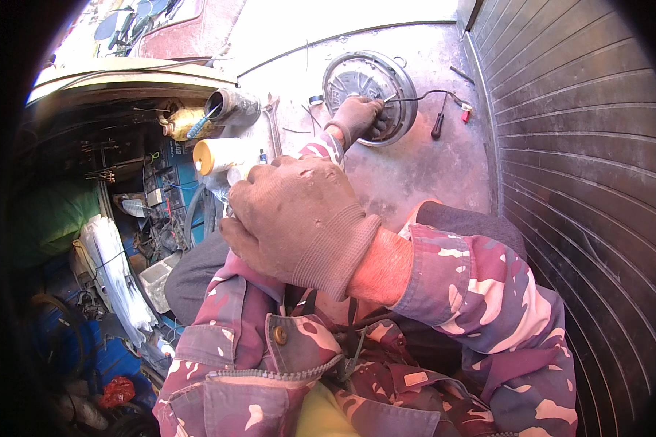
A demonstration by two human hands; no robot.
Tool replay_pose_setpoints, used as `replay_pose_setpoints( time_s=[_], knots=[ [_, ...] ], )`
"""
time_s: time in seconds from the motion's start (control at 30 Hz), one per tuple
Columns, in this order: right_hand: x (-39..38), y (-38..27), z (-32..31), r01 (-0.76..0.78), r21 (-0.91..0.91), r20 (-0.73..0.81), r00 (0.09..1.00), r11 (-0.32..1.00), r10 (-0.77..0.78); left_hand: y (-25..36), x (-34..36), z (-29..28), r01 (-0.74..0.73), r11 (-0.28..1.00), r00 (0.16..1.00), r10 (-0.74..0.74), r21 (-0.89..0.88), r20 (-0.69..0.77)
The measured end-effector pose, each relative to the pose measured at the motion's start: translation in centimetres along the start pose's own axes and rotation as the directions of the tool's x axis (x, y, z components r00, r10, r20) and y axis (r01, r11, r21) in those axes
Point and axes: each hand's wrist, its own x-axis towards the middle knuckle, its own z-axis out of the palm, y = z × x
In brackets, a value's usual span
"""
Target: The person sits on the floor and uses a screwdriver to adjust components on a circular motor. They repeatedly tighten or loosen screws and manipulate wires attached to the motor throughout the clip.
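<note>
A round dark hub motor [404, 120] with a metal rim lies on the metal surface ahead of me. My left hand [357, 119], in a brown work glove, reaches out to its centre with curled fingers at the axle. From the axle a black cable [419, 96] runs right to a red and white connector [466, 111]. Close to me, my gloved right hand [299, 218] is bent across toward the left, back upward and fingers curled. Its fingertips are hidden, and so is anything in them. Just beyond those fingers is a white jar with a yellow lid [205, 157].
A wrench [272, 125] lies left of the motor, near a dark metal cup [233, 108] and a roll of black tape [316, 100]. A black-handled screwdriver [437, 125] is at right. Slatted dark shutter [583, 146] walls the right side; cluttered tools and white strips [113, 269] fill the left.
</note>
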Motion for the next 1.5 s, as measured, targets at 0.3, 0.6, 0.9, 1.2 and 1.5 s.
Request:
replay_pose_setpoints(
  time_s=[0.3,0.6,0.9,1.2,1.5],
  knots=[
    [0.0,0.1,0.0,-0.007,0.005,-0.001,1.0,1.0,0.007,-0.1,0.9,-0.4,0.074,0.997,0.995,-0.073,-0.014,0.063],
    [0.0,0.2,-0.4,-0.016,0.008,0.005,1.0,1.0,0.016,1.1,0.5,0.7,-0.078,0.553,0.955,0.281,0.83,-0.098],
    [0.2,0.5,-1.0,-0.026,0.036,-0.05,0.998,0.999,0.027,0.6,0.8,1.8,-0.138,0.446,0.902,0.425,0.884,-0.074],
    [0.3,0.7,-1.6,-0.029,0.03,-0.061,0.998,0.999,0.031,0.4,-1.5,3.2,-0.166,0.282,0.859,0.512,0.945,-0.002],
    [0.1,0.7,-2.2,-0.051,0.038,-0.058,0.997,0.998,0.053,-2.3,-1.2,0.5,0.046,0.963,0.993,-0.015,-0.267,0.119]
  ],
)
